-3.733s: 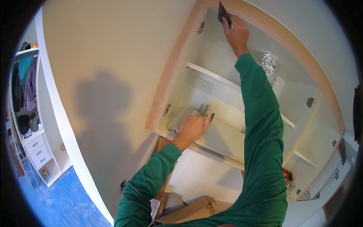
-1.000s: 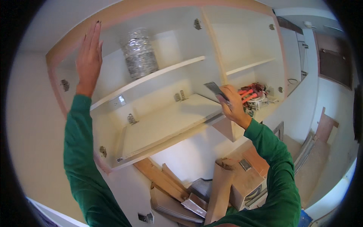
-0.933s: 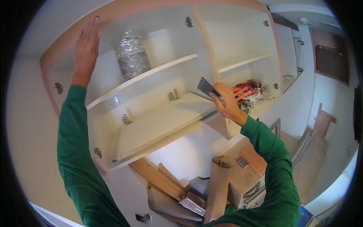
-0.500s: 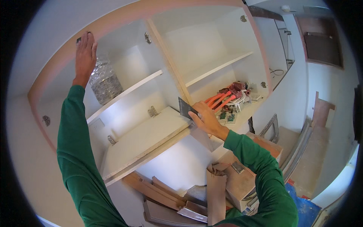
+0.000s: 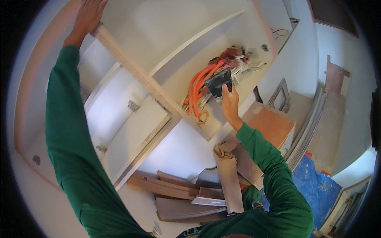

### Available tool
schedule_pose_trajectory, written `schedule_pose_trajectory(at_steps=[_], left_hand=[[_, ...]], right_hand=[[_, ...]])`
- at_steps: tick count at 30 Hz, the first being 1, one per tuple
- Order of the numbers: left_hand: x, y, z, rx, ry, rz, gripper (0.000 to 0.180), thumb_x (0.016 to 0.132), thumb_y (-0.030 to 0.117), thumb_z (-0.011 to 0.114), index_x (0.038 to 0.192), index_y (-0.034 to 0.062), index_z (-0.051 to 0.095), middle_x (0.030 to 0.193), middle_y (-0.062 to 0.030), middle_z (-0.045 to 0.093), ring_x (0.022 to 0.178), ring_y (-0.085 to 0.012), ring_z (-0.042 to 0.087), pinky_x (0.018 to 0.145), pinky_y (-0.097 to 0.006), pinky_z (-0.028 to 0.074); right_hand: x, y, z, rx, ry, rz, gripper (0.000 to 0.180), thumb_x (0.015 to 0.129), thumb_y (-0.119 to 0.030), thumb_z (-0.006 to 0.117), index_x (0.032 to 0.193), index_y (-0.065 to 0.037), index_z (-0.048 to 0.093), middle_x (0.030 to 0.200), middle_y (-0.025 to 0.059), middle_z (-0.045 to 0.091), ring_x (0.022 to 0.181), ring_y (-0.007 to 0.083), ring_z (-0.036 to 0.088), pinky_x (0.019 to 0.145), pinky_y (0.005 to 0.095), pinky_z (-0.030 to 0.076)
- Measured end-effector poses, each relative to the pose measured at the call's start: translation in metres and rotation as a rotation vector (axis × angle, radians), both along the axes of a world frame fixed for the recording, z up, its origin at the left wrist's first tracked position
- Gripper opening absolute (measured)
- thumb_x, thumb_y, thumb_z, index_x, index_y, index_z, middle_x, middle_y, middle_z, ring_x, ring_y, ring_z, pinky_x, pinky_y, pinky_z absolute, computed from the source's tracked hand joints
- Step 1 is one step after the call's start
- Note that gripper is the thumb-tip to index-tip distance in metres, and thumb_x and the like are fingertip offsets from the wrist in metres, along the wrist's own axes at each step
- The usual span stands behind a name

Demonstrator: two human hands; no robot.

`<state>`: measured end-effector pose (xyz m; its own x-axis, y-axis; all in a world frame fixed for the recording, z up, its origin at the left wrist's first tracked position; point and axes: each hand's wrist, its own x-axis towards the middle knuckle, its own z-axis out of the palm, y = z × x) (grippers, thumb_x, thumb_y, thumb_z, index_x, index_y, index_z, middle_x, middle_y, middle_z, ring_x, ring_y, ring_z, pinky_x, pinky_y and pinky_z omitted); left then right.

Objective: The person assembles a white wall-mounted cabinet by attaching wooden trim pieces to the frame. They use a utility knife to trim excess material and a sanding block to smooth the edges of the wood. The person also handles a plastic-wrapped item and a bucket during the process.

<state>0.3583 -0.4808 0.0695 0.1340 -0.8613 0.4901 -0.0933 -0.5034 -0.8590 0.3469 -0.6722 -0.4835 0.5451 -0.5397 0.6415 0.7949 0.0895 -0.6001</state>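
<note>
At the upper left, my left hand (image 5: 88,18) lies against the cabinet's top edge, close to the upper end of the wooden divider (image 5: 135,73). Its fingers look stretched out, with their tips cut off by the picture's edge. My right hand (image 5: 230,104) grips a putty knife (image 5: 219,83) whose broad dark blade, smeared with pale residue, points up. Behind the blade, orange flexible tubes (image 5: 197,85) and reddish-brown parts (image 5: 232,53) lie inside the open white cabinet. A pale loose panel (image 5: 137,135) rests in the lower left compartment.
A white shelf (image 5: 194,39) crosses the right compartment. Under the cabinet stand a wooden box (image 5: 264,125), a torn upright cardboard piece (image 5: 229,178) and several brown boards (image 5: 162,192). A blue sheet (image 5: 313,178) covers floor at the right. Long strips (image 5: 307,127) lean along the wall.
My left hand has moved along the cabinet's top edge toward the divider. My right hand has shifted right and turned the putty knife blade upward, and my view has swung right.
</note>
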Motion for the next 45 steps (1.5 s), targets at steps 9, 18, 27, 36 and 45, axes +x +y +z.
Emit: schedule_pose_trajectory(at_steps=[9, 18, 27, 36, 45], left_hand=[[-0.11, 0.161, 0.007, -0.106, -0.263, 0.058, 0.053, 0.108, 0.031, 0.041, 0.152, 0.0022, 0.04, 0.158, -0.0209, 0.037, 0.149, -0.0368, 0.03, 0.123, -0.049, 0.021], [-0.044, 0.027, -0.014, -0.206, -0.138, 0.196, 0.052, 0.107, 0.032, 0.037, 0.145, -0.0012, 0.048, 0.154, -0.0199, 0.044, 0.146, -0.0355, 0.034, 0.124, -0.047, 0.019], [-0.08, 0.093, -0.015, -0.076, -0.147, 0.015, 0.051, 0.106, 0.031, 0.038, 0.146, -0.001, 0.044, 0.156, -0.0213, 0.039, 0.147, -0.0387, 0.032, 0.121, -0.047, 0.024], [-0.038, 0.034, -0.011, -0.227, -0.134, 0.062, 0.048, 0.107, 0.036, 0.034, 0.143, 0.0083, 0.05, 0.155, -0.0161, 0.042, 0.146, -0.0412, 0.031, 0.122, -0.052, 0.021], [0.001, -0.032, 0.016, 0.037, -0.044, 0.107, 0.054, 0.107, 0.035, 0.035, 0.151, 0.0031, 0.041, 0.16, -0.0194, 0.033, 0.15, -0.0384, 0.026, 0.124, -0.049, 0.017]], right_hand=[[0.094, -0.044, -0.118, -0.406, 0.393, -0.047, 0.056, 0.104, -0.04, 0.05, 0.126, 0.01, 0.06, 0.114, 0.0323, 0.066, 0.11, 0.0478, 0.061, 0.097, 0.0489, 0.047], [0.059, -0.006, -0.085, -0.54, 0.41, -0.317, 0.042, 0.104, -0.032, 0.05, 0.117, 0.006, 0.064, 0.104, 0.0282, 0.064, 0.098, 0.0464, 0.061, 0.086, 0.0521, 0.048], [0.085, -0.011, -0.084, -0.59, 0.312, -0.358, 0.041, 0.103, -0.028, 0.051, 0.115, 0.01, 0.063, 0.104, 0.0331, 0.061, 0.098, 0.0495, 0.059, 0.087, 0.0538, 0.047], [0.058, 0.0, -0.059, -0.667, 0.361, -0.147, 0.032, 0.101, -0.024, 0.053, 0.106, 0.006, 0.064, 0.098, 0.0322, 0.061, 0.092, 0.0487, 0.061, 0.082, 0.0542, 0.048], [0.079, -0.009, -0.079, -0.426, 0.291, -0.26, 0.032, 0.102, -0.022, 0.053, 0.104, 0.008, 0.063, 0.095, 0.0289, 0.062, 0.092, 0.0466, 0.06, 0.083, 0.0526, 0.048]])
